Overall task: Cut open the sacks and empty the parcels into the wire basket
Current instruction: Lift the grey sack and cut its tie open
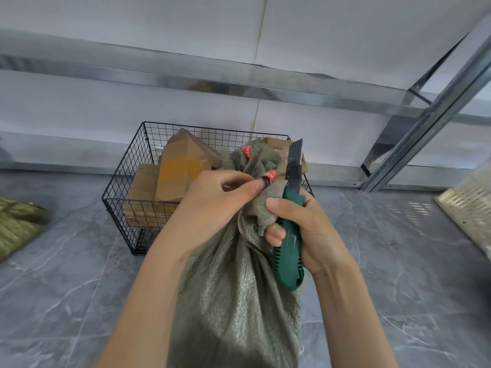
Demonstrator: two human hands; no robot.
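**A:** What bounds the work, and where is there room?

**B:** The grey floor runs open to the left and right of the arms. A wall closes it at the far side. A metal rack post slants down at the far right. A perforated panel lies by the right edge. A second sack lies at the left edge, well apart from the hands.

**A:** And the containers?

**B:** The black wire basket stands on the floor near the wall, just beyond the hands. Brown cardboard parcels sit in it, one tall box tilted above the rim. What the sack holds is hidden.

**A:** Where is the sack?

**B:** The grey-green sack is in the middle, between the forearms. Its long axis runs from the lower edge of the view up toward the basket. The bunched neck is at the far end, and a red tie is round the neck. In the picture the neck overlaps the basket's near right corner.

**A:** The hands?

**B:** The left hand pinches the neck just beside the tie. The right hand is curled round the green knife, its fingers against the cloth. The knife lies nearly parallel to the sack, on its right side. Its blade is out and points up and away, toward the basket.
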